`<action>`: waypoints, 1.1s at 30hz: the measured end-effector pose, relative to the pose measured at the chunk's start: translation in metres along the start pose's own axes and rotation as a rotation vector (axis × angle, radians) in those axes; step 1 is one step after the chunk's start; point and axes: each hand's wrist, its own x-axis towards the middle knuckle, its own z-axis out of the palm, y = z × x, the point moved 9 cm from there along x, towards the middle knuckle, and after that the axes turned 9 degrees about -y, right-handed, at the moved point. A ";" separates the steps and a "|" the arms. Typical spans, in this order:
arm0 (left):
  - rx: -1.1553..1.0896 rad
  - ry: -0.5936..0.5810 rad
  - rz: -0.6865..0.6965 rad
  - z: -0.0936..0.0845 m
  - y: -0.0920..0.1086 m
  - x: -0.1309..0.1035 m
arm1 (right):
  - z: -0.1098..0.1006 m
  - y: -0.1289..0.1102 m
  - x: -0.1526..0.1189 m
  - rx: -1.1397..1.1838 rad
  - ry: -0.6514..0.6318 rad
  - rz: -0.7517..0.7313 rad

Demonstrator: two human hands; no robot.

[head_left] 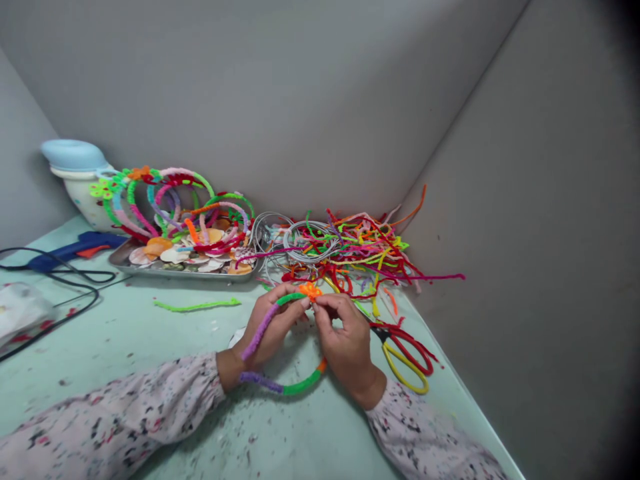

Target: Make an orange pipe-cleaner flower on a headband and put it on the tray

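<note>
My left hand (270,327) is closed around a hoop wrapped in purple, green and orange pipe cleaner (301,385). At its far side sits a bright orange pipe-cleaner flower (311,291). The fingertips of my right hand (345,337) pinch at the base of this flower, close against the left fingertips. What exactly lies between the right fingertips is hidden. Scissors (405,360) with one red and one yellow handle lie just right of my right hand. A light green pipe cleaner (197,306) rests on the table left of the hands.
Behind stands a metal tray (183,271) of shells and colourful hoops. A heap of pipe cleaners (370,247) and coiled wire (310,241) lies beside it. At left are a blue glue gun (75,251), black cable (95,293), a blue-lidded container (83,187) and a white bag (23,310).
</note>
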 end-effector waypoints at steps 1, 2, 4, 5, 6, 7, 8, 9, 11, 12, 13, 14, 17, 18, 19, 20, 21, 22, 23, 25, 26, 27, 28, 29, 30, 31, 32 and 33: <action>0.004 0.001 -0.002 0.000 0.002 -0.001 | -0.001 -0.001 0.000 -0.002 0.010 -0.018; 0.009 0.001 -0.003 0.001 0.004 -0.001 | -0.001 -0.003 0.000 -0.003 0.021 -0.032; 0.028 0.005 -0.001 0.002 0.007 -0.003 | -0.002 -0.003 -0.001 0.002 0.034 -0.042; 0.038 0.011 0.003 0.002 0.009 -0.004 | -0.002 -0.003 -0.002 0.010 0.037 -0.039; 0.046 0.015 0.006 0.002 0.010 -0.005 | -0.003 -0.002 -0.002 0.019 0.040 -0.034; 0.048 0.015 0.011 0.002 0.010 -0.005 | -0.003 -0.001 -0.003 0.029 0.043 -0.029; 0.041 0.004 0.016 0.002 0.010 -0.004 | -0.004 0.000 -0.003 0.038 0.049 -0.024; 0.022 -0.018 0.019 0.003 0.009 -0.003 | -0.005 0.001 -0.004 0.045 0.056 -0.021; -0.056 -0.089 0.011 0.006 0.004 0.001 | -0.009 0.003 -0.004 0.048 0.076 -0.020; -0.121 -0.132 -0.011 0.008 -0.001 0.005 | -0.010 0.004 -0.004 0.045 0.088 -0.021; -0.203 -0.161 -0.051 0.008 -0.007 0.008 | -0.012 0.005 -0.004 0.040 0.099 -0.023; -0.307 -0.208 -0.098 0.010 -0.013 0.011 | -0.013 0.005 -0.005 0.033 0.108 -0.025; -0.580 -0.351 -0.238 0.018 -0.023 0.015 | -0.014 0.007 -0.005 0.009 0.108 -0.033; -0.602 -0.360 -0.264 0.018 -0.023 0.015 | -0.014 0.007 -0.005 0.004 0.101 -0.036; -0.589 -0.361 -0.274 0.016 -0.023 0.016 | -0.013 0.007 -0.005 0.002 0.092 -0.039; -0.550 -0.359 -0.262 0.014 -0.020 0.016 | -0.012 0.007 -0.005 0.001 0.084 -0.041; -0.499 -0.357 -0.247 0.013 -0.017 0.017 | -0.012 0.007 -0.005 -0.001 0.076 -0.042; -0.446 -0.354 -0.232 0.012 -0.015 0.017 | -0.011 0.007 -0.004 -0.003 0.070 -0.043; -0.396 -0.353 -0.218 0.012 -0.012 0.017 | -0.011 0.008 -0.004 -0.004 0.066 -0.043; -0.312 -0.348 -0.211 0.012 -0.009 0.017 | -0.011 0.008 -0.003 -0.005 0.058 -0.040; -0.277 -0.346 -0.212 0.013 -0.009 0.017 | -0.011 0.008 -0.002 -0.005 0.054 -0.040; -0.245 -0.347 -0.213 0.013 -0.008 0.018 | -0.011 0.007 -0.002 -0.005 0.051 -0.040; -0.217 -0.349 -0.212 0.013 -0.007 0.018 | -0.011 0.007 -0.001 -0.008 0.050 -0.041; -0.194 -0.349 -0.209 0.013 -0.006 0.019 | -0.011 0.007 -0.001 -0.013 0.048 -0.043; -0.177 -0.347 -0.204 0.013 -0.004 0.019 | -0.011 0.006 0.000 -0.019 0.044 -0.045; -0.163 -0.344 -0.199 0.012 -0.003 0.020 | -0.011 0.006 0.000 -0.026 0.041 -0.048; -0.147 -0.339 -0.197 0.011 -0.002 0.020 | -0.011 0.005 0.000 -0.032 0.039 -0.050; -0.131 -0.333 -0.199 0.011 -0.002 0.020 | -0.011 0.005 0.000 -0.039 0.038 -0.053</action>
